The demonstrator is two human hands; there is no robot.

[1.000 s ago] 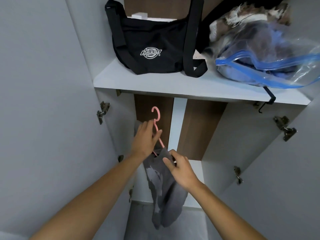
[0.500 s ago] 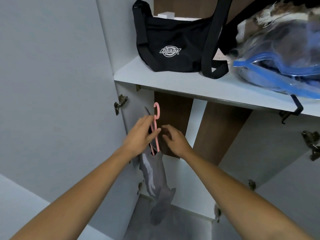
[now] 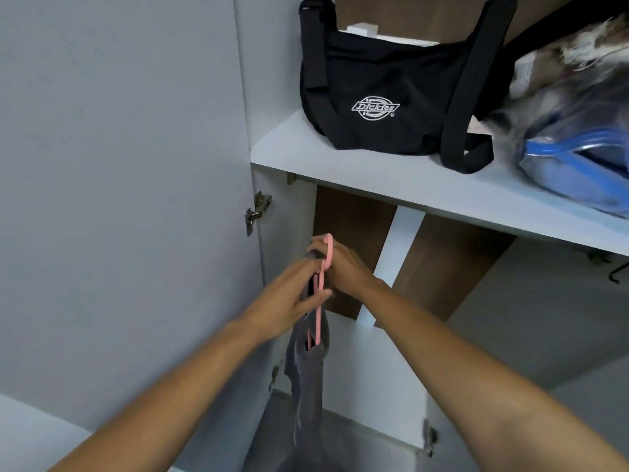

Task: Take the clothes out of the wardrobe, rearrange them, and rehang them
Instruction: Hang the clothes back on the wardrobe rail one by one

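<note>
A pink plastic hanger (image 3: 320,311) carries a grey garment (image 3: 308,383) that hangs down inside the open wardrobe, under the white shelf (image 3: 401,185). My left hand (image 3: 289,301) grips the hanger's stem from the left, thumb across it. My right hand (image 3: 343,267) is curled round the hanger just below its hook, from the right. Both hands meet at the hanger's top. No rail is visible; the hook's tip shows above my right hand.
The open left wardrobe door (image 3: 119,199) stands close on the left with its hinge (image 3: 257,211). On the shelf sit a black shoulder bag (image 3: 384,97) and a clear blue-edged storage bag (image 3: 578,158). A white divider and brown back panel lie behind.
My right hand has risen from the garment to the hanger's hook end, next to the left hand. The view has shifted, so the wardrobe now sits further right.
</note>
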